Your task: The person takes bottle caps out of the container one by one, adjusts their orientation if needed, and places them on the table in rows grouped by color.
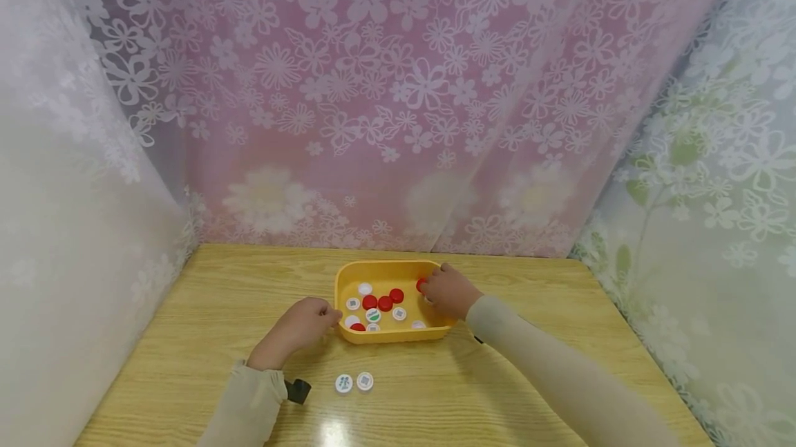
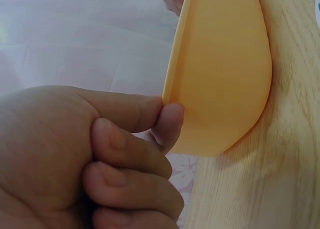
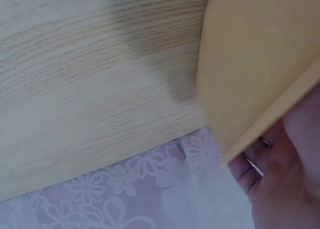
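A yellow plastic basin (image 1: 398, 337) holds several red and white bottle caps. My left hand (image 1: 302, 326) is at the basin's left side; in the left wrist view its thumb and forefinger pinch the rim (image 2: 172, 54), the other fingers curled below. My right hand (image 1: 452, 291) reaches over the right side into the basin, fingertips at a red cap (image 1: 421, 284) near the back right corner. The hand partly covers that cap, and I cannot tell whether the fingers grip it. The right wrist view shows the hand (image 3: 280, 184) behind the basin's outer wall (image 3: 250, 64).
Two white caps, one with a green print (image 1: 344, 383) and one with a grey square (image 1: 365, 381), lie on the wooden table (image 1: 516, 392) before the basin. Floral curtains (image 1: 385, 122) hang behind the table and at both sides. Dark wrist straps show at the sleeves.
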`<state>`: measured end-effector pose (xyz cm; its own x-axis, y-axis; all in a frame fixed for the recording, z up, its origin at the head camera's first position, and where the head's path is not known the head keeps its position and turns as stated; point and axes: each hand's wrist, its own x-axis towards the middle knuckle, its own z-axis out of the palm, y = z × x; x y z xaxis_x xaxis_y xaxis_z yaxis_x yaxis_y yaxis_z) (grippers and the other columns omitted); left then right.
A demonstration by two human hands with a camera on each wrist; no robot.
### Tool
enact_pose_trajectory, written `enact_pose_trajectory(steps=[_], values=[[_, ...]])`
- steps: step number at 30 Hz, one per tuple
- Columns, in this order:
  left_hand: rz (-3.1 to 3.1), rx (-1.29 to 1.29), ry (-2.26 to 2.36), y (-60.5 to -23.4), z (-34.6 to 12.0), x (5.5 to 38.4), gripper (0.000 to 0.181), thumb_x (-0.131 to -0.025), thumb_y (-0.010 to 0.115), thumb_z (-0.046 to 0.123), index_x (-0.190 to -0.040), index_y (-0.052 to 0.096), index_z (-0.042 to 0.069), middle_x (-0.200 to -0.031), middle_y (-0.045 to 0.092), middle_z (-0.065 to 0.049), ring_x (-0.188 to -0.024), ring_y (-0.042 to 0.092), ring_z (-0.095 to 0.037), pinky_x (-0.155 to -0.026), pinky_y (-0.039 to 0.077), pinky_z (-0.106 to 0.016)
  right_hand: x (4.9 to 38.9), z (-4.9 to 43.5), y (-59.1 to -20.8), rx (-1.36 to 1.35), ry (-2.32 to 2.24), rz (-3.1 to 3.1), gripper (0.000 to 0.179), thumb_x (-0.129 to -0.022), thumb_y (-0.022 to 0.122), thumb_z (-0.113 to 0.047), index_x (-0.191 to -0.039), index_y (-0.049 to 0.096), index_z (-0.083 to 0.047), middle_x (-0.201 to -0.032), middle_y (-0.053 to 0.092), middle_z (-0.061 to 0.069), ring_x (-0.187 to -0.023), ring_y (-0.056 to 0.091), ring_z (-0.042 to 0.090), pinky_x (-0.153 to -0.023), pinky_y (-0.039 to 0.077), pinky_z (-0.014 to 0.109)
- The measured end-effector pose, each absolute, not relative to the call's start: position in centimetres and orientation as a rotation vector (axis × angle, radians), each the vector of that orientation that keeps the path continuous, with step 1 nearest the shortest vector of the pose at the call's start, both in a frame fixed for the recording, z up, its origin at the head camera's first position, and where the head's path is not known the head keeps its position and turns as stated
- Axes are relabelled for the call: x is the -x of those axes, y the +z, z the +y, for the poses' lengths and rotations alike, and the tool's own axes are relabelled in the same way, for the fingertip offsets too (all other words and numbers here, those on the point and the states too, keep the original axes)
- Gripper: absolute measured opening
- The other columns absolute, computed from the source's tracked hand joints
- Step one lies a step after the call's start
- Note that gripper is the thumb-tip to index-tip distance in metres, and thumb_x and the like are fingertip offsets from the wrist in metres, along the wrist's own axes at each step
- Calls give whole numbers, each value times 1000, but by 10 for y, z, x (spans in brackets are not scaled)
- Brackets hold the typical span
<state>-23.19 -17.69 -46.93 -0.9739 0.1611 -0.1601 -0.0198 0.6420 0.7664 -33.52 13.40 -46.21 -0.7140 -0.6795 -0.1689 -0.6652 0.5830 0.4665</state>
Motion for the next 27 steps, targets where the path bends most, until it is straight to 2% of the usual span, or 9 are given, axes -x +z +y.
enact_pose_trajectory(steps=[4, 11, 18, 27], values=[[2644, -110, 1239, -469, -176, 232, 35, -105, 62, 28, -79, 66, 5, -67, 51, -2, -55, 40, -16, -54, 33, -29, 335, 133, -461, -1199, -729, -2779, 6, -98, 71, -26, -98, 70, -20, -83, 71, -3, -73, 59, 18, -80, 47, 34], [2638, -110, 1245, -468, -176, 232, 35, -105, 62, 28, -78, 65, 4, -67, 53, -2, -55, 41, -16, -54, 34, -29, 336, 134, -463, -1228, -548, -2848, 8, -96, 74, -18, -93, 67, -15, -78, 66, -1, -68, 58, 18, -80, 54, 36], [2641, -106, 1235, -469, -177, 232, 38, -105, 61, 28, -77, 63, 4, -66, 52, -1, -55, 40, -16, -55, 34, -29, 340, 136, -468, -1273, -403, -2886, 15, -97, 71, -14, -82, 67, -16, -70, 56, -4, -64, 46, 17, -72, 49, 34], [2642, -102, 1247, -470, -176, 233, 38, -105, 62, 28, -76, 61, 4, -66, 50, -1, -55, 40, -16, -54, 33, -29, 343, 138, -473, -1283, -441, -2845, 17, -96, 71, -16, -79, 69, -19, -70, 51, -6, -67, 44, 15, -73, 47, 32]])
